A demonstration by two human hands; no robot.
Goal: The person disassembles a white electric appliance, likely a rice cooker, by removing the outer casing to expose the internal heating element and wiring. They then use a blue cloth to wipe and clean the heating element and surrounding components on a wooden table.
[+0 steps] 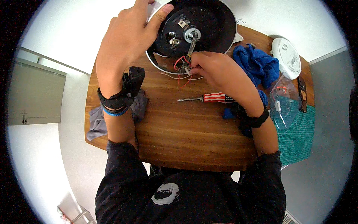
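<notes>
Black-lined round housing (212, 24) at far middle of bench (179, 138), open side facing the person, apparently so its inside can be reached. Left hand (126, 41) grips its left rim, thumb over the edge, likely to steady it. Right hand (216, 67) pinches a small wired part (187, 70) at the near rim; fingertips partly hidden. Screwdriver (214, 98) lies nearer, probably for easy reach. White disc (286, 56) sits far right, seemingly out of the way.

Before me a brown wooden table (186, 142) stands near a bright white wall (298, 22), a grey-green cabinet (37, 93) off to its left.
</notes>
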